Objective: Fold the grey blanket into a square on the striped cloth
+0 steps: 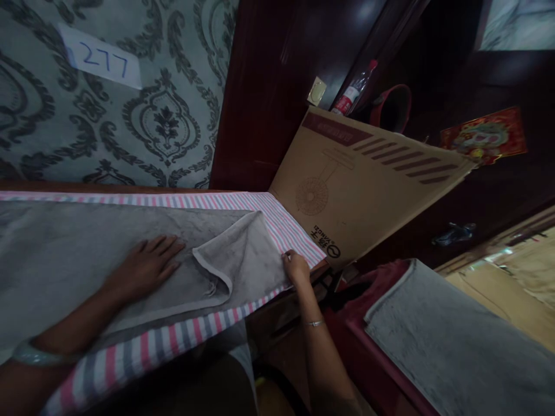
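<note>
Forearms reach out: left hand (147,264) flat on grey towel (87,260), right hand (296,267) pinching its edge.

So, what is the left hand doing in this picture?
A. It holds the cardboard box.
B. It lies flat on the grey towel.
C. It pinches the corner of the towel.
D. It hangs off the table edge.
B: the left hand lies flat, fingers spread, on the grey towel, while the right hand pinches the towel's edge near the cardboard box.
</note>
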